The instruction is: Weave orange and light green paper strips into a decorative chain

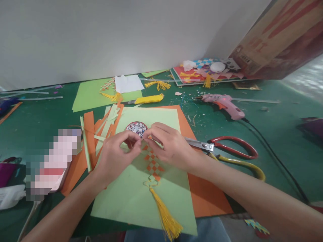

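Note:
My left hand [120,152] and my right hand [169,144] meet fingertip to fingertip, each closed in a pinch. Whatever lies between the fingers is too small to make out. Just behind them stands a small red-rimmed dish of googly eyes [136,127], partly covered by my fingers. Beneath my right hand lies a woven paper strip [153,165] in an orange and pale green check, its upper end hidden. From its lower end a yellow tassel [166,215] trails toward me. All this rests on a pale green paper sheet [121,205] over an orange sheet [205,198].
Scissors [234,148] with red and yellow handles and a pink glue gun [224,102] lie on the right. A yellow utility knife [148,99] is behind the sheets. Paper strips [89,131] and a phone [57,161] lie left. A paper bag [280,43] stands back right.

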{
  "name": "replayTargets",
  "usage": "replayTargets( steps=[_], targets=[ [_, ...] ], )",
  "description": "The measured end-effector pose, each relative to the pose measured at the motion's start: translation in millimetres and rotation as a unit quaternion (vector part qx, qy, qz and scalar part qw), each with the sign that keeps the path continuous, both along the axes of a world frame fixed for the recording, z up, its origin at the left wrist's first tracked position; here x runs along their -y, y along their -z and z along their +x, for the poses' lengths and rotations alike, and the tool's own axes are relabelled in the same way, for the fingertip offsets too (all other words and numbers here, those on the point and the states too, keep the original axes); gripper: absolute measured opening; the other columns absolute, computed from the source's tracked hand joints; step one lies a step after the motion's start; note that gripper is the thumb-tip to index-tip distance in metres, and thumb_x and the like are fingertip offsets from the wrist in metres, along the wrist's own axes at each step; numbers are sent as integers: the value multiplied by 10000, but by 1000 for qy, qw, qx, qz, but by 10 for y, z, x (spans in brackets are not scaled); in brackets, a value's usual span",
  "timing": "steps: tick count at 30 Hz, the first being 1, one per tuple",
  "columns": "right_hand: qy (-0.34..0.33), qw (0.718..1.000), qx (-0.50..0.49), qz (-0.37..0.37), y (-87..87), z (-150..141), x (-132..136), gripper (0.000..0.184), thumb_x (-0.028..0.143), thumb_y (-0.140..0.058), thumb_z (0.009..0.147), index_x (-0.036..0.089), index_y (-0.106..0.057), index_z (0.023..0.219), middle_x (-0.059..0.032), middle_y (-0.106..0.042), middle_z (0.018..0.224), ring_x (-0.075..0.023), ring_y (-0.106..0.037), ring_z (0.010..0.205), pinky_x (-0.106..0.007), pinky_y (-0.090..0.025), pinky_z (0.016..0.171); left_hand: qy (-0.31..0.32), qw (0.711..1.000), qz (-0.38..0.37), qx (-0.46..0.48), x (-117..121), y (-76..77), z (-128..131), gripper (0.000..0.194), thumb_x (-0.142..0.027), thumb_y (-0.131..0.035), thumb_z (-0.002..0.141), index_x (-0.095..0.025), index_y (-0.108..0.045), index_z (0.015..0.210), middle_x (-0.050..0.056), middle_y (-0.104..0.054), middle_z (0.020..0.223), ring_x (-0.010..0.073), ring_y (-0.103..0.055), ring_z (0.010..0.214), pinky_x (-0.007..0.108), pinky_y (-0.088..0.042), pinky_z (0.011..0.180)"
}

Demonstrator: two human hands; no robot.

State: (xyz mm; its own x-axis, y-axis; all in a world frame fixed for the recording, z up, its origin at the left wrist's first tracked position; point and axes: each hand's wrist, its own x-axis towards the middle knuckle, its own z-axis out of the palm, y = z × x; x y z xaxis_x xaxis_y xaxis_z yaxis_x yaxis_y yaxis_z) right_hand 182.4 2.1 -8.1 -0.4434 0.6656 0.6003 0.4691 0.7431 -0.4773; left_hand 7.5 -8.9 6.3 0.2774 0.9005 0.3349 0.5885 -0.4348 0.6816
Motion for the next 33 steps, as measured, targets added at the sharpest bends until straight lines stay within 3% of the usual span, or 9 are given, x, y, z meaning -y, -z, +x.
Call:
replayTargets(
  steps=[5,8,10,12,15,17,20,24,33],
  targets=[
    [-8,998,-28,-55,-42,-4,9,120,99,-442,850,156,-524,784,10,-470,661,-96,-392,580,-222,-333,543,-14,1000,-9,7,-16,-19,-2,64,-161,-573,761,-188,-600,710,-34,-637,635,90,-575,566,198,-464,555],
    [-5,991,-53,-126,-132,16,-2,95,126,-476,835,152,-539,770,35,-431,614,-80,-375,536,-206,-322,508,-19,1000,2,0,-21,-34,2,65,-151,-571,762,-186,-599,715,-37,-636,623,86,-568,545,195,-468,546],
    [18,983,-63,-170,-202,62,-32,82,147,-494,827,154,-546,763,50,-402,577,-76,-363,510,-202,-315,489,6,999,37,-21,-12,-31,16,74,-143,-564,771,-184,-595,717,-33,-648,634,86,-571,542,197,-475,547],
    [52,980,-55,-185,-256,135,-79,80,165,-501,821,158,-547,756,47,-417,567,-82,-377,516,-203,-325,494,70,992,95,-53,7,-7,39,91,-130,-550,785,-180,-594,723,-21,-674,663,96,-606,578,207,-497,577],
    [81,982,24,-171,-274,250,-155,100,161,-480,825,167,-537,743,28,-486,600,-91,-421,537,-216,-332,522,197,958,175,-114,41,64,79,117,-107,-526,803,-179,-590,736,5,-722,749,132,-678,699,243,-539,678],
    [92,983,99,-123,-247,297,-191,104,145,-465,831,168,-535,758,-6,-558,688,-115,-481,624,-233,-350,579,228,941,202,-150,58,110,97,114,-115,-515,821,-174,-595,764,25,-738,839,153,-695,776,262,-552,707],
    [79,974,190,-92,-188,296,-211,133,138,-418,867,159,-533,804,-57,-608,820,-155,-523,749,-256,-362,635,232,936,205,-168,78,142,102,111,-135,-505,840,-170,-601,797,25,-743,877,159,-704,793,266,-563,700],
    [51,951,286,-108,-127,236,-209,176,110,-381,889,155,-520,791,-50,-582,780,-160,-502,723,-263,-341,603,240,934,199,-174,106,135,88,129,-159,-487,861,-162,-611,823,26,-744,880,161,-707,801,269,-570,688],
    [29,942,321,-92,-91,212,-209,148,89,-405,887,151,-519,814,-43,-576,819,-141,-494,700,-261,-307,558,260,921,221,-187,106,102,99,193,-141,-438,876,-155,-604,779,50,-736,814,159,-702,804,253,-576,691]
  ],
)
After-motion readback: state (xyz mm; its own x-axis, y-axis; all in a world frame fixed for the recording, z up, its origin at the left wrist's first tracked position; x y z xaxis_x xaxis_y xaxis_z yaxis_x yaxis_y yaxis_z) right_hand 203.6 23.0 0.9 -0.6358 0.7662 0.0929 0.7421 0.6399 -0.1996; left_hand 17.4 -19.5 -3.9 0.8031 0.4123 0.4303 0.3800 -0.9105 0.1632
